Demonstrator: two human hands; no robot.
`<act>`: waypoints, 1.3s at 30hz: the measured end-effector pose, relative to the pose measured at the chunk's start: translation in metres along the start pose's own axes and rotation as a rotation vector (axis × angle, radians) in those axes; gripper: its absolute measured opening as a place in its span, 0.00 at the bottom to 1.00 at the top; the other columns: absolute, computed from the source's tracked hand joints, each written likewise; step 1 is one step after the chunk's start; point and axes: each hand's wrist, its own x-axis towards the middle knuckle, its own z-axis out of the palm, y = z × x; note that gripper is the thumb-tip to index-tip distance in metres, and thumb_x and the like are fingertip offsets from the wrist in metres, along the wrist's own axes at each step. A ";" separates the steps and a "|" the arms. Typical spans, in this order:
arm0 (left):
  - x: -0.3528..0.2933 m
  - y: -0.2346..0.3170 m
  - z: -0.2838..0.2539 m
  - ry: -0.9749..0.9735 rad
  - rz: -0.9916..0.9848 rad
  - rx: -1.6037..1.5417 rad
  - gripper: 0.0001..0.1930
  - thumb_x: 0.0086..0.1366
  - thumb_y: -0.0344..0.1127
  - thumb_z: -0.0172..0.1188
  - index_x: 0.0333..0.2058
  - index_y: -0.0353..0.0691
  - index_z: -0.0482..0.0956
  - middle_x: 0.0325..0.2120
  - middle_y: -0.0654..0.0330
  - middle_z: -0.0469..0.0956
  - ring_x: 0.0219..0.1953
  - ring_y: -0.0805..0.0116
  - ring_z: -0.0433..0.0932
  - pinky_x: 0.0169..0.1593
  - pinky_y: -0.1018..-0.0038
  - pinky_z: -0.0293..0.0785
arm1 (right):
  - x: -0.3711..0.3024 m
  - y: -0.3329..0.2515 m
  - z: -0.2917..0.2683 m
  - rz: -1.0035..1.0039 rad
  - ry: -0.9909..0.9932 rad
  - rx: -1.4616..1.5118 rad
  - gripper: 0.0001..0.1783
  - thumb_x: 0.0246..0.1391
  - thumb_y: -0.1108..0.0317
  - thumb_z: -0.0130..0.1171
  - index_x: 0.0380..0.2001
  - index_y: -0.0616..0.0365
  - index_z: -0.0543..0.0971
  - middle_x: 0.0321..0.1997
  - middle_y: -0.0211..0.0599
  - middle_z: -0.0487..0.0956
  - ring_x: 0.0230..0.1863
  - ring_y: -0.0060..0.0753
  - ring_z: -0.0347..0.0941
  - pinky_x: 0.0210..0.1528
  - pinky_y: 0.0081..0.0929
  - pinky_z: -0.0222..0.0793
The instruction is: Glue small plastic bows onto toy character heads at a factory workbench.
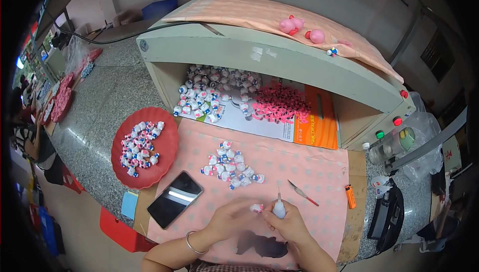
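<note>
Low in the middle, my left hand [230, 219] is closed, pinching a small white-and-pink figurine [256, 208] at its fingertips. My right hand [291, 225] grips a small white squeeze bottle [279, 209], its thin needle tip pointing up and away from me. The bottle stands just right of the figurine; whether they touch, I cannot tell. Beyond my hands, a cluster of white figurines [230, 165] with pink and blue parts lies on the pink cloth [319, 172]. A fine brush [303, 192] rests to the right of the bottle.
A red scalloped plate [169, 152] of figurines and a black phone [175, 199] are at the left. An open-fronted box [154, 80] shelters more white figurines [204, 92] and pink pieces [282, 103]. An orange lighter [351, 196] and black bag [386, 217] lie right.
</note>
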 end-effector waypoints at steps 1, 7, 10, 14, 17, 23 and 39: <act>0.000 0.001 -0.001 0.007 -0.017 0.006 0.16 0.55 0.25 0.55 0.45 0.37 0.71 0.41 0.60 0.70 0.43 0.73 0.70 0.45 0.78 0.68 | 0.000 0.001 0.000 -0.002 0.017 -0.047 0.06 0.45 0.75 0.56 0.26 0.62 0.70 0.17 0.29 0.68 0.16 0.18 0.64 0.17 0.16 0.60; 0.000 0.008 -0.003 0.021 -0.171 -0.050 0.14 0.58 0.29 0.53 0.44 0.38 0.72 0.40 0.61 0.72 0.43 0.76 0.69 0.45 0.79 0.67 | 0.001 0.007 0.008 -0.011 0.060 0.010 0.09 0.44 0.77 0.57 0.30 0.63 0.69 0.20 0.30 0.69 0.17 0.18 0.64 0.18 0.16 0.62; 0.000 0.008 0.000 0.030 -0.199 -0.165 0.14 0.59 0.28 0.51 0.46 0.36 0.70 0.41 0.61 0.72 0.43 0.75 0.69 0.47 0.76 0.68 | -0.001 0.007 0.013 -0.072 0.092 0.032 0.10 0.44 0.78 0.57 0.32 0.63 0.70 0.22 0.30 0.70 0.18 0.18 0.65 0.18 0.15 0.62; 0.003 0.006 0.000 0.020 -0.185 -0.214 0.15 0.60 0.26 0.49 0.46 0.34 0.69 0.41 0.59 0.72 0.44 0.71 0.70 0.48 0.73 0.69 | -0.003 0.004 0.014 -0.175 0.111 -0.034 0.11 0.44 0.78 0.56 0.35 0.63 0.71 0.24 0.29 0.70 0.20 0.15 0.64 0.18 0.14 0.62; 0.003 0.005 -0.003 -0.016 -0.186 -0.308 0.14 0.60 0.27 0.49 0.46 0.34 0.69 0.41 0.59 0.72 0.45 0.70 0.70 0.49 0.72 0.68 | -0.004 0.004 0.015 -0.176 0.110 -0.096 0.11 0.44 0.77 0.57 0.34 0.62 0.72 0.24 0.26 0.69 0.20 0.14 0.64 0.20 0.13 0.62; 0.004 0.009 -0.003 -0.003 -0.293 -0.406 0.15 0.59 0.27 0.50 0.46 0.35 0.69 0.41 0.58 0.72 0.45 0.69 0.70 0.49 0.71 0.67 | -0.003 0.010 0.017 -0.250 0.156 -0.211 0.10 0.44 0.76 0.58 0.33 0.60 0.72 0.24 0.24 0.71 0.25 0.11 0.65 0.27 0.12 0.62; 0.007 0.015 -0.011 0.125 -0.319 -0.832 0.16 0.59 0.26 0.47 0.48 0.35 0.66 0.43 0.57 0.71 0.47 0.68 0.69 0.53 0.71 0.64 | 0.004 0.014 0.003 -0.286 0.155 -0.140 0.08 0.47 0.79 0.51 0.34 0.61 0.70 0.26 0.30 0.70 0.23 0.15 0.64 0.21 0.13 0.61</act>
